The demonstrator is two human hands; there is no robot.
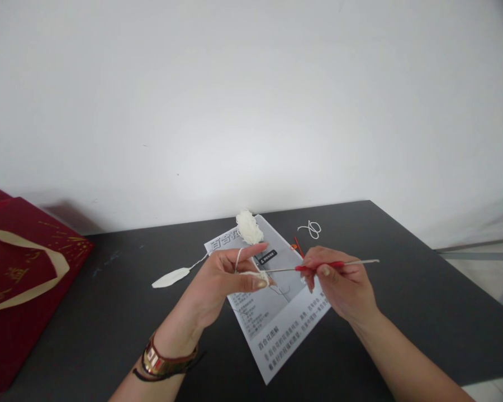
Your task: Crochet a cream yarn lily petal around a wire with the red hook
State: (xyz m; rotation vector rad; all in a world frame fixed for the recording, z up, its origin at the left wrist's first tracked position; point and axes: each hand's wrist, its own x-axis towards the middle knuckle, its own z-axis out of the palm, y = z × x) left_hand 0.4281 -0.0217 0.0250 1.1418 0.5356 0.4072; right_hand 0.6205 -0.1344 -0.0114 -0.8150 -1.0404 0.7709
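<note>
My right hand [339,282] is closed around the red grip of a crochet hook [321,266], whose metal shaft sticks out at both ends. The left end of the shaft reaches the white crochet piece [262,275] pinched between the thumb and fingers of my left hand [230,273]. White yarn [237,258] loops over my left index finger. Beneath both hands lies a printed pattern sheet [272,335], with a ball of white yarn [248,227] at its top edge. How the hook's tip sits in the stitches is too small to tell.
A finished-looking white leaf-shaped crochet piece [170,278] with a yarn tail lies left of the sheet. Behind my right hand are a small red tool [298,246] and a curled white yarn scrap [312,229]. A dark red gift bag [20,301] stands left on the black table [121,290], against a white wall.
</note>
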